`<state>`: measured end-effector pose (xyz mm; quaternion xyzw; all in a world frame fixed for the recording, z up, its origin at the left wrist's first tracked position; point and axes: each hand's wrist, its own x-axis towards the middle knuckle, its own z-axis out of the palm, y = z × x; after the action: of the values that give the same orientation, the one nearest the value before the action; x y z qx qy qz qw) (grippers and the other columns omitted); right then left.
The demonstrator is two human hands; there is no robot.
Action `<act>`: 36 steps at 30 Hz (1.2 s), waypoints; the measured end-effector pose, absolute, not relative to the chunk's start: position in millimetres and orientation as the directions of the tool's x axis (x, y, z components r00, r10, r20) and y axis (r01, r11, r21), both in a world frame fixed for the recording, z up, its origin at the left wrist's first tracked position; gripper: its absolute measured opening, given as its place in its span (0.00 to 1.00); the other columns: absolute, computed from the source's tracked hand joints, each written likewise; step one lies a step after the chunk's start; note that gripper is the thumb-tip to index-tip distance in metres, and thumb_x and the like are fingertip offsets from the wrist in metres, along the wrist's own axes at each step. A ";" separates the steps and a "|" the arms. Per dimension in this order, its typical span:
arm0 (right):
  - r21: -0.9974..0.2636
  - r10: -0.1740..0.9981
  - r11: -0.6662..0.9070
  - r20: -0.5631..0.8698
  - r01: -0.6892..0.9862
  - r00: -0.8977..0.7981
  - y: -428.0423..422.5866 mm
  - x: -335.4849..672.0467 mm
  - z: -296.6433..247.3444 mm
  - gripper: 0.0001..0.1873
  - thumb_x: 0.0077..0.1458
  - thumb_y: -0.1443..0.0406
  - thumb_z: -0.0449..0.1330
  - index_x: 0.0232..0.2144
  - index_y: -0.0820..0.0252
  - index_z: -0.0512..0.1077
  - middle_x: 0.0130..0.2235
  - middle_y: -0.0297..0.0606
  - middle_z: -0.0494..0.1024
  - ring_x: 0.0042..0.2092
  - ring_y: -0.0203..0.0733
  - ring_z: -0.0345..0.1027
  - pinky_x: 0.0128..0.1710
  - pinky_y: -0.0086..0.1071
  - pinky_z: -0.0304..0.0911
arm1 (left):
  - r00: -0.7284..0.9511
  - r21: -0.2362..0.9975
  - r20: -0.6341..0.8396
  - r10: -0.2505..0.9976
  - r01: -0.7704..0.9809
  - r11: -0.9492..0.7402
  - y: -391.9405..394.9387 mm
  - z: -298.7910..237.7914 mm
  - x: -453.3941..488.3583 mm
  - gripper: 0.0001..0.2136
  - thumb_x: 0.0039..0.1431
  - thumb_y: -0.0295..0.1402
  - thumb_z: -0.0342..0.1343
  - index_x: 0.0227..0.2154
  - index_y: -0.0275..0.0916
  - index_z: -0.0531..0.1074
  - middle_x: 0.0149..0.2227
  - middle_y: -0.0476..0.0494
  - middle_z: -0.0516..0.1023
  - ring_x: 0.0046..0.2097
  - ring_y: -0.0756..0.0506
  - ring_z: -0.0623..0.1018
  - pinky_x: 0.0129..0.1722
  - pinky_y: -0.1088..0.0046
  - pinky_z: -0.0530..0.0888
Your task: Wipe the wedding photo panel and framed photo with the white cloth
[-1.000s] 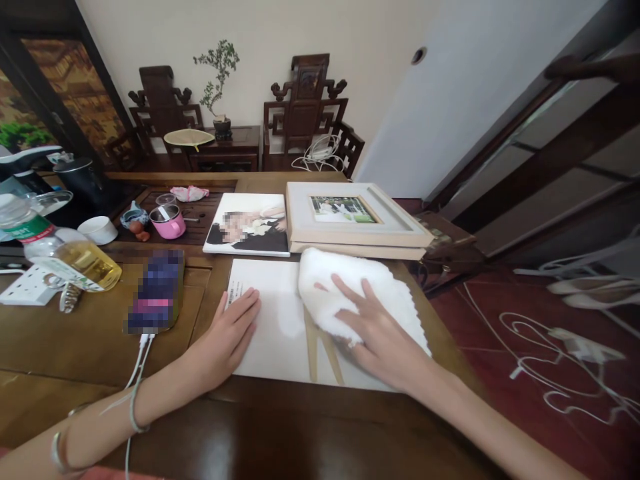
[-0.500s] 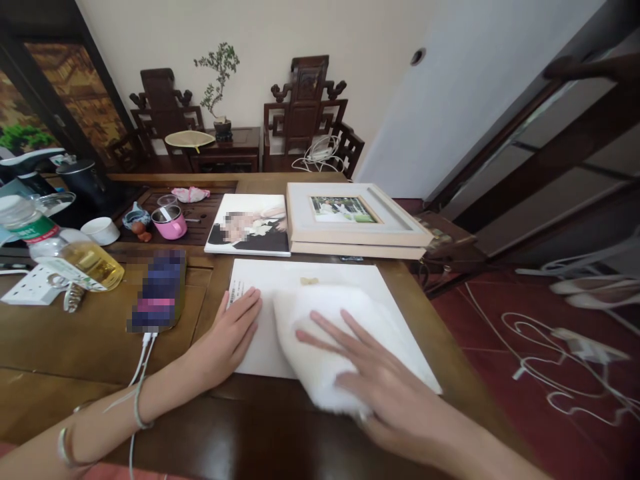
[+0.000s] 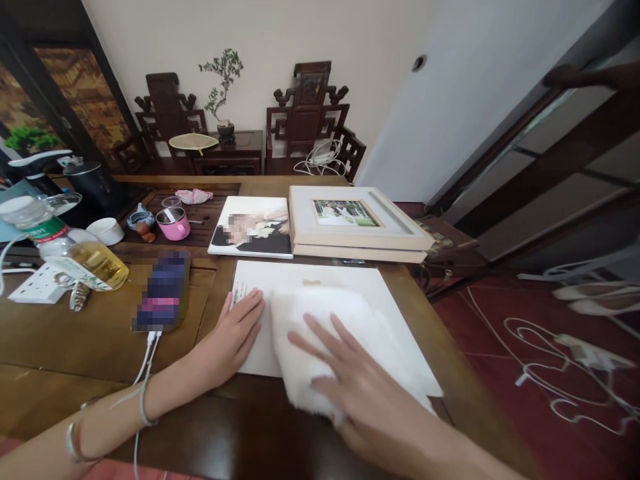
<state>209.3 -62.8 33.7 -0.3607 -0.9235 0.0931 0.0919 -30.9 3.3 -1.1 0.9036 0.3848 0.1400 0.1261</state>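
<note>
A white flat board [image 3: 320, 280] lies on the wooden table [image 3: 75, 340] in front of me. My left hand [image 3: 235, 330] rests flat on its left edge, fingers stretched out. My right hand [image 3: 360, 393] presses flat on a white fluffy cloth [image 3: 305, 333] that covers the near middle of the board and hangs over its front edge. Behind the board lie a photo canvas [image 3: 253, 227] and a pale framed picture [image 3: 350, 223].
A phone [image 3: 163, 290] on a white cable lies left of the board. Farther left are an oil bottle [image 3: 75, 257], a power strip [image 3: 37, 283], a pink mug [image 3: 173, 223] and a white cup [image 3: 107, 230]. Carved chairs stand at the back. Cables lie on the red floor [image 3: 550, 347] at right.
My right hand has dragged the cloth from the board's far right toward me and to the left, down to its front edge. The left hand has stayed put.
</note>
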 end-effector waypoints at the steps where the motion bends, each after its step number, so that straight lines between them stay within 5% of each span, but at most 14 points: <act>1: -0.242 0.656 0.747 0.121 0.619 -0.745 -74.7 209.1 34.4 0.14 0.40 0.76 0.57 0.31 0.59 0.75 0.63 0.45 0.59 0.65 0.64 0.38 0.61 0.64 0.39 | 0.669 0.332 0.158 0.726 0.657 -0.677 3.3 -1.1 -31.0 0.20 0.67 0.27 0.38 0.62 0.35 0.53 0.64 0.33 0.58 0.67 0.42 0.53 0.64 0.48 0.48; 6: -0.246 0.529 0.842 0.212 0.480 -0.821 -93.2 212.3 39.4 0.13 0.51 0.76 0.55 0.26 0.54 0.74 0.59 0.30 0.67 0.63 0.50 0.51 0.63 0.49 0.49 | 0.667 0.325 0.156 0.728 0.662 -0.676 3.3 -0.1 -30.8 0.20 0.67 0.27 0.38 0.60 0.33 0.56 0.63 0.32 0.58 0.67 0.42 0.53 0.64 0.48 0.48; 12: -0.348 0.712 0.672 0.063 0.653 -0.699 -34.2 216.5 50.4 0.23 0.38 0.77 0.53 0.38 0.59 0.74 0.60 0.44 0.66 0.65 0.50 0.45 0.63 0.52 0.44 | 0.640 0.362 0.119 0.759 0.684 -0.633 2.7 0.7 -29.3 0.21 0.68 0.27 0.38 0.62 0.36 0.53 0.65 0.34 0.55 0.67 0.43 0.52 0.64 0.49 0.46; 17: -0.226 0.805 0.592 0.113 0.773 -0.583 12.8 198.6 36.8 0.26 0.44 0.75 0.53 0.47 0.64 0.72 0.60 0.48 0.66 0.66 0.57 0.41 0.63 0.56 0.41 | 0.629 0.392 0.139 0.765 0.674 -0.626 2.9 -0.6 -28.7 0.22 0.68 0.27 0.37 0.64 0.38 0.48 0.66 0.34 0.54 0.67 0.43 0.51 0.64 0.49 0.46; 24: -0.272 0.717 0.680 0.056 0.681 -0.694 -38.7 184.2 31.0 0.21 0.42 0.74 0.56 0.41 0.62 0.75 0.65 0.47 0.53 0.66 0.63 0.31 0.63 0.62 0.31 | 0.628 0.390 0.128 0.768 0.680 -0.621 4.1 -0.5 -29.4 0.23 0.66 0.24 0.36 0.63 0.37 0.50 0.66 0.35 0.54 0.67 0.43 0.50 0.64 0.48 0.48; 30: -0.349 0.574 0.774 0.032 0.529 -0.818 -82.7 208.9 65.4 0.15 0.44 0.74 0.55 0.33 0.53 0.74 0.61 0.33 0.64 0.65 0.50 0.46 0.66 0.46 0.41 | 0.645 0.374 0.142 0.751 0.667 -0.644 3.3 -0.8 -30.0 0.23 0.65 0.23 0.37 0.62 0.35 0.52 0.65 0.33 0.56 0.67 0.42 0.50 0.64 0.49 0.48; 36: -0.334 0.762 0.598 -0.044 0.729 -0.646 -33.6 213.7 64.3 0.24 0.40 0.76 0.52 0.41 0.58 0.73 0.59 0.44 0.68 0.65 0.50 0.45 0.64 0.51 0.43 | 0.574 0.473 0.198 0.794 0.654 -0.590 3.2 0.6 -28.5 0.22 0.67 0.26 0.36 0.63 0.35 0.51 0.65 0.33 0.54 0.67 0.42 0.51 0.65 0.51 0.49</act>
<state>213.7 -33.6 64.3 -0.4177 -0.8923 0.1631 0.0515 -28.5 3.2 0.6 0.8694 0.4164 0.1987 0.1771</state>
